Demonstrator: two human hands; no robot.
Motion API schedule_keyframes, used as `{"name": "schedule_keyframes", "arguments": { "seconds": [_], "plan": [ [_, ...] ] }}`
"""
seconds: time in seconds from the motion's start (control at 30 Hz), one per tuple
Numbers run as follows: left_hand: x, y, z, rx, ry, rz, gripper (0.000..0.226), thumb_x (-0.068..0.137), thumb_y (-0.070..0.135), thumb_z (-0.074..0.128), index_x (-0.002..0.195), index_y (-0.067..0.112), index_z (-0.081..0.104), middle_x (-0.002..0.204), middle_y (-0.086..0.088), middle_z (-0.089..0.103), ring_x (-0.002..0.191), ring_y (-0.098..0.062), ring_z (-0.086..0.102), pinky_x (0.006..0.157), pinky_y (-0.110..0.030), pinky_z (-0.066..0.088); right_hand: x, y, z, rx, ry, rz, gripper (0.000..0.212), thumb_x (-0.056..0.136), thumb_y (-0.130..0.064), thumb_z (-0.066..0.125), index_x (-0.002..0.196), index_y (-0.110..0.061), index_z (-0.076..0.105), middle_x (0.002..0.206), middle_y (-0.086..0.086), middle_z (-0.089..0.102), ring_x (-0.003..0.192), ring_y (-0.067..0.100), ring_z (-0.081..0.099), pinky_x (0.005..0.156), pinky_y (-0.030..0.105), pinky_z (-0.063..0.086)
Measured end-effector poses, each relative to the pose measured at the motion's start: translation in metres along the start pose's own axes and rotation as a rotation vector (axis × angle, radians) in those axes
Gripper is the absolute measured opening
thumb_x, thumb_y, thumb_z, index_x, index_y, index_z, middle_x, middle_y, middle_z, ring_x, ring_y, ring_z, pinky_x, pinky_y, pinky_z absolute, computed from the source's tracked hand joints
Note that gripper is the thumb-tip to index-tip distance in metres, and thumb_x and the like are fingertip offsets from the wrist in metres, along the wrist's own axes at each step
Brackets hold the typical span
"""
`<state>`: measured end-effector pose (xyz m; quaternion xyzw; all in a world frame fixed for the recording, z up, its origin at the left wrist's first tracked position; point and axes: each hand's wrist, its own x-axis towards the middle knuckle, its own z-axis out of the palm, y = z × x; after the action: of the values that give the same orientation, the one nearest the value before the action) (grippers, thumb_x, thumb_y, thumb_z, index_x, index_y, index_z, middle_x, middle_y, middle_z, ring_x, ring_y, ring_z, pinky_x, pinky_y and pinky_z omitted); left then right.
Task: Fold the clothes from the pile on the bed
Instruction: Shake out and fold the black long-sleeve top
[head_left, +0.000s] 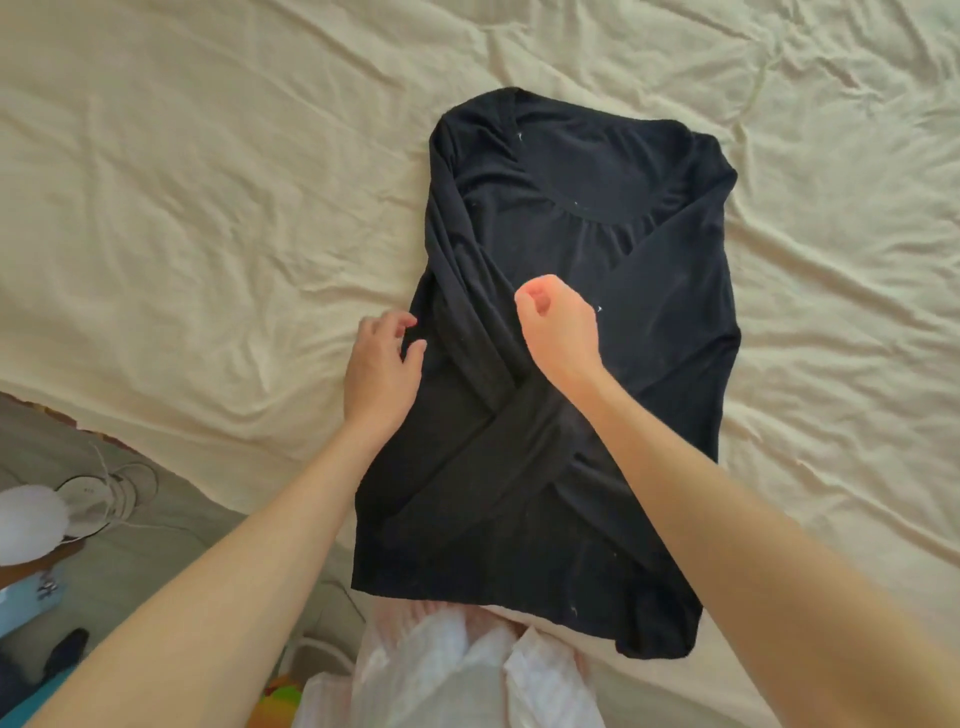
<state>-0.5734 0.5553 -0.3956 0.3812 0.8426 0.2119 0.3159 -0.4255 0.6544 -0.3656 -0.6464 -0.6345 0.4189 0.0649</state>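
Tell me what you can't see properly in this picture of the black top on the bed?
Head view only:
- Black top: its hem corner hangs over the bed's near edge; the arms hide parts.
- Right hand: curled fingers hide whether it pinches anything.
- Left hand: its palm is hidden, so contact with the top is unclear.
- Floor clutter: cut off by the left edge, blurred.
- The clothes pile: not in view.
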Motion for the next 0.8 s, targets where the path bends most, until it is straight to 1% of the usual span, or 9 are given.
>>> {"name": "schedule_keyframes", "arguments": {
  "seconds": [0.17,0.3,0.37,0.4,0.47,0.5,0.63,0.73,0.8],
  "plan": [
    [0.047,0.015,0.013,-0.083,0.055,-0.025,0.032,0.089,0.025,0.062,0.119,0.019,0.054,0.104,0.004,0.054,0.087,-0.011,0.053,0.074,-0.024,0.043,0.072,-0.038,0.022,-0.164,-0.010,-0.212,0.035,0.095,-0.041,0.048,0.114,-0.014,0.059,0.108,0.001,0.059,0.100,0.017,0.054,0.078,0.027,0.039],
    [0.065,0.010,0.005,-0.209,0.098,-0.058,0.009,0.090,0.025,0.059,0.089,0.016,0.061,0.079,0.012,0.059,0.073,-0.003,0.054,0.064,-0.006,0.040,0.105,-0.061,0.039,-0.296,-0.073,-0.204,0.029,0.091,-0.043,0.054,0.084,-0.015,0.053,0.082,-0.001,0.051,0.075,0.015,0.047,0.064,0.030,0.038],
    [0.066,-0.001,-0.003,-0.275,0.091,-0.184,0.010,0.091,0.023,0.058,0.085,0.016,0.058,0.078,0.010,0.058,0.073,-0.004,0.054,0.064,-0.011,0.042,0.114,-0.067,0.039,-0.145,-0.167,-0.098,0.022,0.091,-0.025,0.058,0.076,-0.009,0.057,0.068,0.002,0.050,0.064,0.012,0.043,0.061,0.031,0.042],
    [0.068,-0.008,-0.008,-0.323,0.068,-0.275,0.010,0.091,0.022,0.058,0.084,0.015,0.058,0.080,0.004,0.060,0.073,-0.008,0.057,0.066,-0.018,0.046,0.118,-0.068,0.037,-0.061,-0.197,-0.034,0.018,0.090,-0.018,0.058,0.087,-0.001,0.064,0.081,0.013,0.062,0.064,0.013,0.043,0.064,0.032,0.044],
    [0.071,-0.017,-0.017,-0.474,0.022,-0.458,0.011,0.091,0.018,0.057,0.080,0.015,0.057,0.080,-0.004,0.063,0.064,-0.013,0.060,0.060,-0.024,0.049,0.124,-0.067,0.026,0.168,-0.214,0.123,0.018,0.091,-0.014,0.057,0.100,0.000,0.064,0.076,-0.006,0.042,0.066,0.015,0.045,0.064,0.028,0.042],
    [0.073,-0.019,-0.022,-0.543,0.003,-0.526,0.011,0.090,0.015,0.057,0.079,0.015,0.056,0.077,-0.005,0.062,0.058,-0.012,0.059,0.054,-0.023,0.047,0.126,-0.065,0.020,0.333,-0.220,0.233,0.011,0.092,-0.013,0.056,0.095,-0.005,0.063,0.077,0.002,0.053,0.068,0.016,0.048,0.064,0.027,0.043],
    [0.086,-0.012,-0.029,-0.502,-0.078,-0.575,0.011,0.088,0.013,0.058,0.076,0.015,0.057,0.070,-0.002,0.058,0.053,-0.013,0.051,0.049,-0.021,0.039,0.128,-0.045,-0.001,0.741,-0.347,0.524,0.026,0.096,-0.010,0.045,0.119,-0.002,0.053,0.112,0.010,0.061,0.100,0.024,0.061,0.088,0.035,0.051],
    [0.083,0.001,-0.023,-0.469,0.001,-0.583,0.007,0.088,0.019,0.056,0.085,0.013,0.059,0.071,-0.001,0.062,0.053,-0.012,0.054,0.051,-0.021,0.043,0.128,-0.042,-0.002,0.733,-0.470,0.519,0.026,0.099,-0.022,0.042,0.121,-0.010,0.051,0.098,0.004,0.062,0.076,0.016,0.061,0.062,0.027,0.052],
    [0.075,0.010,-0.019,-0.538,0.035,-0.626,0.014,0.091,0.027,0.055,0.090,0.014,0.059,0.072,-0.001,0.067,0.056,-0.012,0.062,0.056,-0.023,0.051,0.134,-0.050,0.002,0.722,-0.502,0.493,0.037,0.099,-0.035,0.045,0.122,-0.008,0.054,0.083,0.000,0.058,0.065,0.012,0.053,0.059,0.024,0.044]
  ]
}}
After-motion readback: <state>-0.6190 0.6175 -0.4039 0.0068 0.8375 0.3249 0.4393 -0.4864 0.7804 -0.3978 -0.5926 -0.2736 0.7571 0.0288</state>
